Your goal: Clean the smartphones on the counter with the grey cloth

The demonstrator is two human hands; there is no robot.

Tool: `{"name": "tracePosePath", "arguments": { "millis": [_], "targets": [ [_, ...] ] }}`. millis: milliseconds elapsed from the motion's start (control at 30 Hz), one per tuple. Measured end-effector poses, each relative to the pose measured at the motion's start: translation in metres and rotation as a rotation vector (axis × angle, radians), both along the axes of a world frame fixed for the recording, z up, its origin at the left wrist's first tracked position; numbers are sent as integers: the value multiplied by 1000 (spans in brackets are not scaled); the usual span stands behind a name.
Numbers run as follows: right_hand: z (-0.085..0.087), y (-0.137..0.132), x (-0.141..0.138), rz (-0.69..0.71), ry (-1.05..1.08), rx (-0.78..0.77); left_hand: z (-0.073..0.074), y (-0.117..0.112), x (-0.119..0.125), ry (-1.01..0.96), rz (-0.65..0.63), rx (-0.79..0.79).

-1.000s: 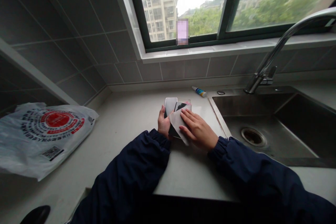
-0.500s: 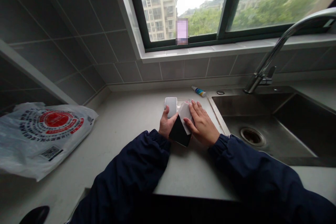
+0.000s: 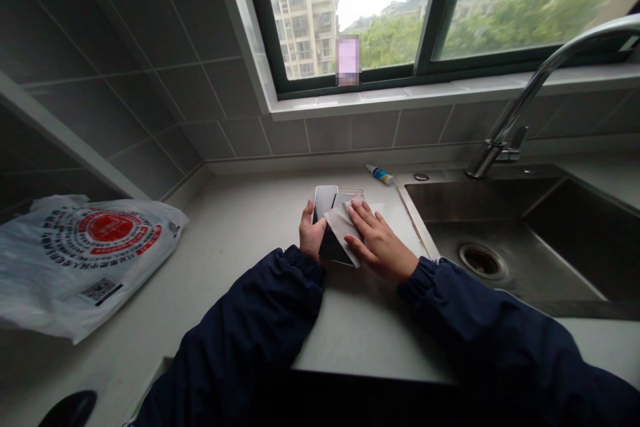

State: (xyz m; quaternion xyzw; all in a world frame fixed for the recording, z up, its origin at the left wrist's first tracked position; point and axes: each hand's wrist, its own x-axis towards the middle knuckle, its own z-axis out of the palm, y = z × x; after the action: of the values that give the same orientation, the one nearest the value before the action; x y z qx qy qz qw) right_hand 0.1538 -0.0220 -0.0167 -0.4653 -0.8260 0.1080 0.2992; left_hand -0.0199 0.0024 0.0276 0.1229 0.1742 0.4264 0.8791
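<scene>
A black, flat smartphone (image 3: 334, 248) lies tilted under a light grey cloth (image 3: 341, 221), and part of its dark glass shows above and below the cloth. My left hand (image 3: 311, 232) grips the phone's left edge, thumb raised. With fingers stretched along it, my right hand (image 3: 384, 240) presses the cloth onto the glass. Just behind my left hand is a second phone-like slab (image 3: 325, 199) with a pale, reflective face and bright rim. A clear, thin-edged item beyond the cloth is mostly covered.
A small white-and-blue tube (image 3: 380, 174) lies on the pale counter (image 3: 250, 213) near the sink. To the right are the steel sink (image 3: 450, 213) and a curved tap (image 3: 505, 107). A printed white plastic bag (image 3: 100, 260) lies at left. The window is behind.
My right hand and the cloth have shifted slightly left across the phone, covering more of its middle. The phone has tilted and moved a little away from me; my left hand has adjusted its grip.
</scene>
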Motion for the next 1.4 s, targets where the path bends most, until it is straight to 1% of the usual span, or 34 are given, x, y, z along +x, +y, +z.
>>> {"name": "tracePosePath", "arguments": {
  "millis": [100,167,300,400,567,700,800,900,1033,1167,1233,1333,1400],
  "targets": [
    [3,-2,-1,85,24,27,3,-1,0,28,43,-6],
    [5,-4,-2,138,50,59,2,-1,-2,35,64,6],
    [11,-8,-4,192,98,130,-5,2,-6,37,70,18],
    [15,-11,-5,224,118,168,-11,5,-9,46,99,22],
    [18,-15,-6,298,86,168,-15,9,-13,77,94,9],
    [19,-18,-5,368,120,169,-15,11,-15,106,67,5],
    [21,-20,-5,421,115,148,-13,10,-13,128,47,8],
    [21,-20,-7,476,59,104,-12,8,-8,137,29,-12],
    [19,-16,-8,456,-19,85,-17,8,-3,105,-13,9],
    [16,-12,-8,417,-23,154,-22,7,-4,86,-45,39],
    [16,-11,-8,393,-20,189,-22,7,-5,60,-58,36],
    [14,-10,-7,336,-16,216,-16,6,-5,37,-95,4],
    [12,-9,-6,282,-14,223,-12,4,-3,49,-94,-14]
  ]
}}
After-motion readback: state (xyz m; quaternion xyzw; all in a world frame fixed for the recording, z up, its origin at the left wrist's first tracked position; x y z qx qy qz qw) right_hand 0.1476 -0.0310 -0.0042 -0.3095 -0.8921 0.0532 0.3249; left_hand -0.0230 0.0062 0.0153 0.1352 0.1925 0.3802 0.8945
